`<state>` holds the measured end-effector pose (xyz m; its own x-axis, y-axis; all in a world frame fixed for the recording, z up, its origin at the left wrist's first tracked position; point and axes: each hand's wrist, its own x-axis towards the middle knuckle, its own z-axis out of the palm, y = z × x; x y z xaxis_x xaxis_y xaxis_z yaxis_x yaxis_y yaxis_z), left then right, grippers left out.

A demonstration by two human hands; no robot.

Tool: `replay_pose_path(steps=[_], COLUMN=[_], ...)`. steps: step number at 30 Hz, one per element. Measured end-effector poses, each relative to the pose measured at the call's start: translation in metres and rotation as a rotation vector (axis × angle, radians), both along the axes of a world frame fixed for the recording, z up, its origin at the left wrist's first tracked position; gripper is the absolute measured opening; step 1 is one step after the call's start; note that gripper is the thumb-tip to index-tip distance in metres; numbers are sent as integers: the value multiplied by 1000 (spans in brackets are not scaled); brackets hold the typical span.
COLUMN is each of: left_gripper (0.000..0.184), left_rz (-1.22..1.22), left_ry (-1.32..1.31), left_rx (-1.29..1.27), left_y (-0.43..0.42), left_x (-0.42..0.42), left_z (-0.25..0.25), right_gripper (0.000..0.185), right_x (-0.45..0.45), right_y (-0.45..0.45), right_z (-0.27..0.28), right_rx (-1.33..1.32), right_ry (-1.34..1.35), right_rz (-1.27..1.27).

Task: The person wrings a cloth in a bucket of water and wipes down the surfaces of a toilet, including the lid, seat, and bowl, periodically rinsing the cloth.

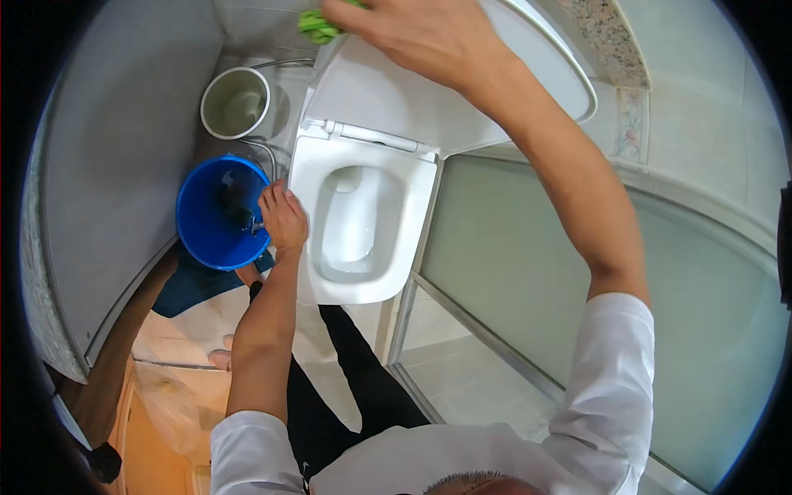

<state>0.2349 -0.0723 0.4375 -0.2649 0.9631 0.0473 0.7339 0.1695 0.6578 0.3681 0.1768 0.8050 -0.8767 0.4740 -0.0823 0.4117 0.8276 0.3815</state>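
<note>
My left hand (284, 218) is closed at the right rim of the blue bucket (188, 202), beside the toilet bowl. A small metal sprayer head (256, 225) pokes out from under its fingers over the bucket, and a silver hose (271, 157) runs up behind the hand. Inside the bucket is something dark that I cannot make out. My right hand (412, 35) grips a bunched green cloth (320, 26) at the top of the view, above the raised toilet lid (388, 91). The white toilet (307, 247) has its bowl uncovered.
A white pail (209, 111) stands behind the blue bucket. To the left rises a grey panel (115, 173); a framed frosted glass panel (511, 239) is on the right. A dark blue mat (194, 285) lies below the bucket, near an orange-brown door (165, 437).
</note>
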Motion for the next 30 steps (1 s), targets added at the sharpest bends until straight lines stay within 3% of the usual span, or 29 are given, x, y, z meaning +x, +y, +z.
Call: replay_pose_path(steps=[2,4,6,8,13,14,15,17,19,21,25,27,28,29,30], left_gripper=[31,31,31,31,31,31,31,31,32,32,32,33,33,34,34], left_rz=[38,18,27,41,28,17,27,35,4,-25,-39,-22,-32,-45,-41], left_ry=[-10,-24,-34,-50,-93,-101,-80,-51,-17,4,62,82,77,72,79], left_rx=[-3,-16,-29,-33,-28,-26,-20,-17,-42,-22,19,3,0,0,-2], left_y=[1,1,1,1,1,2,1,6,1,-1,0,1,2,0,-2], left_x=[0,-1,-2,-2,-3,-2,-2,0,-1,-1,2,2,1,2,5], left_z=[-1,3,3,2,1,1,2,0,-1,-4,-12,-10,-8,-8,-11], right_gripper=[45,47,50,43,36,37,37,45,59,71,53,73,77,77,81], right_x=[32,71,111,166,235,244,236,217,173,148,170,227,239,248,252], right_y=[-7,-11,-20,-26,-70,-76,-72,-55,-32,-17,-23,-27,-44,-57,-67], right_z=[4,13,18,7,-17,-28,-29,-40,-30,-36,-34,-43,-52,-76,-104], right_rx=[229,364,216,386,451,341,347,553,559,604,716,640,661,647,635], right_ry=[3,246,497,563,680,838,833,847,603,474,254,299,321,322,553], right_rz=[-31,-137,-342,-236,-689,-888,-892,-600,-259,-138,-80,-78,-272,-275,-428])
